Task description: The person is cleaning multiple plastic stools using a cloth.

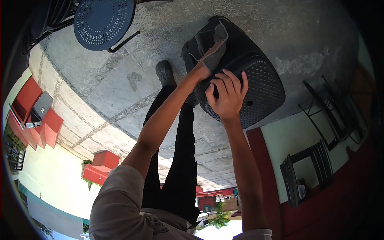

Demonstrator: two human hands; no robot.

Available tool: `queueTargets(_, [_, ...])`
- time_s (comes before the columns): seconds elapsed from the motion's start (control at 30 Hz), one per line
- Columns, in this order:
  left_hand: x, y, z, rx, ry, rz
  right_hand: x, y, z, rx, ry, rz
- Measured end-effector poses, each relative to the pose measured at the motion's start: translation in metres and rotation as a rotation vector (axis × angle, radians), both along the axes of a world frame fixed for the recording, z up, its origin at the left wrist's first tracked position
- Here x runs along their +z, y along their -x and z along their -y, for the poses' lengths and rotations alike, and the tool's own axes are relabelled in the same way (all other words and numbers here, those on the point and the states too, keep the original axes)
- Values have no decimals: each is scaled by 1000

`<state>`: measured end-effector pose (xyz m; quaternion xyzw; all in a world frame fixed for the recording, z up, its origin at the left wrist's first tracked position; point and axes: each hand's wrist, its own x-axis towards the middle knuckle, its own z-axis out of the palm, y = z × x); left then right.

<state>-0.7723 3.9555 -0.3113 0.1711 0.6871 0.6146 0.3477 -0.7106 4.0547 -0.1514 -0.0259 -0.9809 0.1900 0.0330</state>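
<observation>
A large black plastic piece of furniture (261, 87) with a woven-pattern side and a small round hole stands on the concrete floor before me. My left hand (214, 49) is over its far left part, largely covered by a loose grey cloth (217, 60) with ragged edges that wraps about the wrist. How the fingers lie inside the cloth is hidden. Nearer to me, my right hand (226, 93) is at the edge of the patterned side, back of the hand up, fingers bent and spread, with nothing held. Whether it presses on the surface cannot be told.
My shoe (165, 72) stands left of the black piece. A round perforated metal seat (103, 24) is at the upper left, with dark metal furniture beside it. Dark chairs (309, 168) stand by the red and pale wall at right. Red blocks (105, 162) lie beyond the paving at left.
</observation>
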Motion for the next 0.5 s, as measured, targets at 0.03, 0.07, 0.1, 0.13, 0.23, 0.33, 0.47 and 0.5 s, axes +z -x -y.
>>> queueTargets(0.03, [5, 14, -8, 2, -54, -66, -1, 1, 2, 2, 6, -12])
queueTargets(0.07, [13, 19, -13, 40, -85, 112, -1, 2, 2, 6, 12, -21])
queueTargets(0.1, [6, 20, -2, 17, -65, 33, -2, 5, 8, 8, 33, -38])
queueTargets(0.13, [0, 23, 7, -4, -50, -49, -2, 11, 14, 11, 48, -57])
queueTargets(0.23, [16, -7, 28, 14, -21, -39, -4, 7, 11, 20, 40, -72])
queueTargets(0.33, [55, -36, 50, 124, -73, 105, -5, 3, 4, -5, 63, -141])
queueTargets(0.47, [78, -69, 76, 242, 19, 60, -4, -2, 3, -148, 52, -285])
queueTargets(0.5, [82, -65, 78, 229, 88, -4, -3, -10, 4, -303, 42, -272])
